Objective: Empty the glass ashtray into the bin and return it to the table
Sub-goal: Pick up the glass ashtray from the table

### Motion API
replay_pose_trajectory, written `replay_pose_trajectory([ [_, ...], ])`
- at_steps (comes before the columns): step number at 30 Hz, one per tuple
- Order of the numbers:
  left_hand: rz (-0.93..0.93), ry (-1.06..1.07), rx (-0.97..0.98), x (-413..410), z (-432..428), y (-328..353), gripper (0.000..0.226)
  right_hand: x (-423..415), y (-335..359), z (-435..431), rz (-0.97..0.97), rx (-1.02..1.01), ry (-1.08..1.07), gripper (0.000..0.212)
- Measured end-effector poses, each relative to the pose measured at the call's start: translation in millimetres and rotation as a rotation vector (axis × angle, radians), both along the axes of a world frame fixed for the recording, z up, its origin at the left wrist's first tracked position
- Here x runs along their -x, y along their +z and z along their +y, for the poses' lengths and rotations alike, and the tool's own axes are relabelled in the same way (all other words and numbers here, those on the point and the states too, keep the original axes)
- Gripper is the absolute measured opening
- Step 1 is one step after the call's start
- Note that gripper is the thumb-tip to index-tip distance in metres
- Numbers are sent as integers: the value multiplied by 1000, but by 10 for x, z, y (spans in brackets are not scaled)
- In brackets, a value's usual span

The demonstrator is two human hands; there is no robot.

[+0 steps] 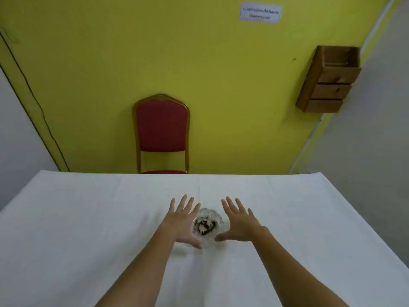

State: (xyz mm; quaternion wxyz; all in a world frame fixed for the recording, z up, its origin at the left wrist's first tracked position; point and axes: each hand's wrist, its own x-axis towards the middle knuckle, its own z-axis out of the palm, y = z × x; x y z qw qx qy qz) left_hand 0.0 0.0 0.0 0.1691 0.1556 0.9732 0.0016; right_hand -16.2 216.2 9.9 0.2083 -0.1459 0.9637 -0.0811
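A clear glass ashtray [207, 224] holding dark ash and butts sits on the table [88, 218], which is covered with a white cloth, near its middle. My left hand [182, 220] lies flat just left of it, fingers spread, its thumb reaching under the near rim. To the right of the ashtray, my right hand [240, 222] is spread the same way, with the thumb pointing at the near rim. Neither hand holds anything. No bin is in view.
A red padded chair [162, 127] with a gold frame stands behind the table's far edge against a yellow wall. A wooden box shelf [329, 79] hangs on the wall at right. A black cable [42, 111] runs down the wall at left.
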Motion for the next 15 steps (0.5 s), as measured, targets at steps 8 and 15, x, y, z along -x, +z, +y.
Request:
replay_pose_trajectory([
  [8,46,-29,58,17,56,-213,129,-6,-260,-31,13,-74,38,127],
  [15,92,8,-27,45,55,-268,130,-2,-371,-96,45,-28,62,121],
])
